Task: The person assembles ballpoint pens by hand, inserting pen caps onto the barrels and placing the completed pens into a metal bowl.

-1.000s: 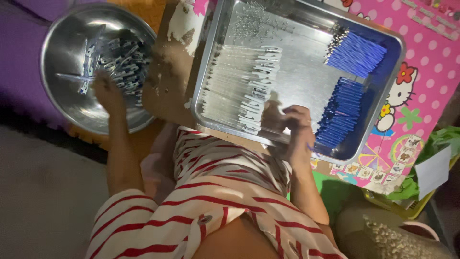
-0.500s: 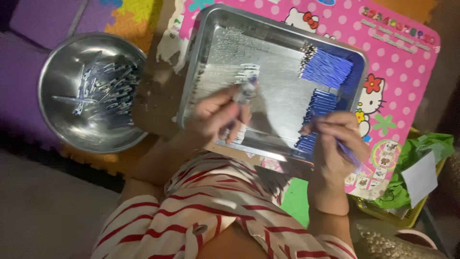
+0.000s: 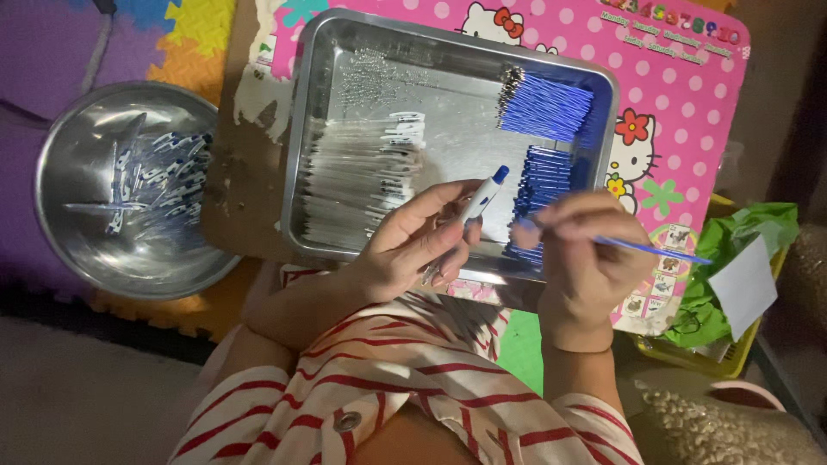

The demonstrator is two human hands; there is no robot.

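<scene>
- At the centre of the frame, the left hand (image 3: 413,250) pinches a white pen barrel (image 3: 476,200) with a blue tip, held tilted over the lower edge of the steel tray (image 3: 301,155).
- Right of centre, the right hand (image 3: 586,258) pinches a thin blue refill (image 3: 655,251) between fingertips, its long end pointing to the right edge of the frame.
- Barrel and refill sit near each other but apart – judged to be the insertion step of pen assembly.
- In the tray: white barrels (image 3: 362,185) in a row at left, blue refills (image 3: 544,108) in two bundles at right.
- At the left of the frame, a round steel bowl (image 3: 77,250) holds assembled-looking pens (image 3: 164,176).
- Next move calls for lining the refill's end up with the barrel's open end – which end is open, I cannot tell.
</scene>
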